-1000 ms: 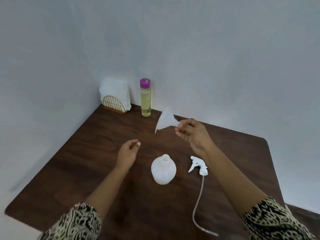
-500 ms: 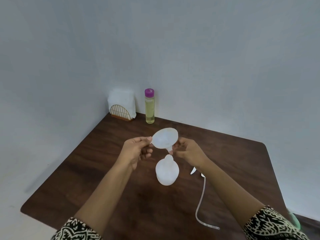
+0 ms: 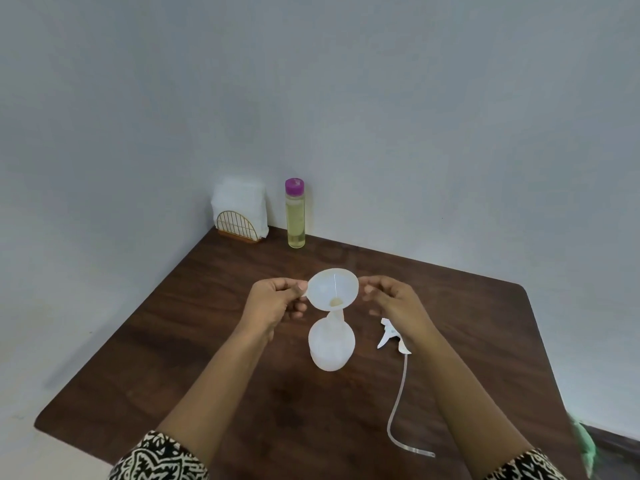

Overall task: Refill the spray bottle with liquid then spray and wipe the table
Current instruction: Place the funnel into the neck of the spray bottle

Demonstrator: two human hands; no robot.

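1. The table (image 3: pixel 207 341), dark wood, is sitting with its far left corner pushed into the corner where two pale walls meet. Its far right corner is showing as rounded, and its left edge is running diagonally toward the viewer.
2. Room to move: a broad stretch of bare wood is showing left of the left forearm. Another is lying between the hands and the items at the back, and a third is reaching out to the right edge.
3. In the back corner a napkin holder (image 3: pixel 239 228) with white napkins is standing by the wall. The refill bottle (image 3: pixel 295 216), holding yellowish liquid under a purple cap, is standing upright just right of it, well apart from both hands.
4. The spray bottle (image 3: pixel 330 348) is standing upright at mid-table between the forearms, its neck uncapped.
5. The funnel (image 3: pixel 332 289) is sitting over that neck with its bowl tipping toward the camera. How deep the spout is going in cannot be told.
6. The spray head (image 3: pixel 389 336) is lying on the wood right of the bottle, partly under the right wrist. Its dip tube (image 3: pixel 398 403) is trailing toward the near edge.
7. The left hand (image 3: pixel 273 303) is pinching the funnel's left rim between thumb and forefinger, with the other fingers curling beneath.
8. The right hand (image 3: pixel 394 303) is hovering just beside the right rim, fingers loosely curled and narrowly parted. Whether it is touching the funnel cannot be told.
9. A blurred green thing (image 3: pixel 583 441) is showing past the table's near right edge, too unclear to identify.
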